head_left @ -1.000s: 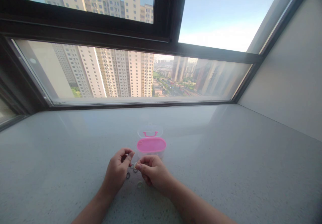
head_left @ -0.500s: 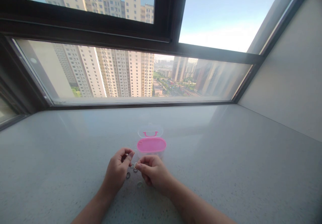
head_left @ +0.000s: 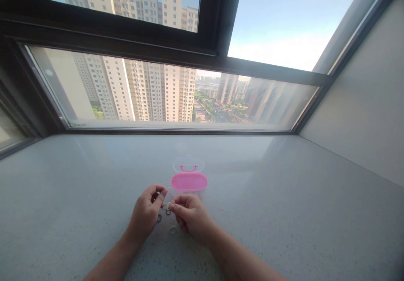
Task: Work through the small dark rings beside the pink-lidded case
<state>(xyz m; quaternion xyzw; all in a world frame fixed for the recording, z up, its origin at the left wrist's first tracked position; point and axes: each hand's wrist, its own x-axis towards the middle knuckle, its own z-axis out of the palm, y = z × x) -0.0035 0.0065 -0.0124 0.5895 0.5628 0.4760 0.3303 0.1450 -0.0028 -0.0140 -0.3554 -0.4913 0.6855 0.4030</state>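
White round ring (head_left: 168,204) pinched in my right hand (head_left: 193,214), this side of the pink-topped clear plastic box (head_left: 189,182); my left hand (head_left: 145,209) curls nearly closed, contents unclear. A slack pinch could drop it among dark round rings (head_left: 160,219) nearer me than the box.

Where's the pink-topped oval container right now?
In the head view, the pink-topped oval container stands below and slightly left of centre, on the speckled windowsill, just beyond the right hand.

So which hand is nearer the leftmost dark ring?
Left. The left hand is right up beside the leftmost dark ring, on its left, though contact is unclear; the right hand is farther off, to its right.
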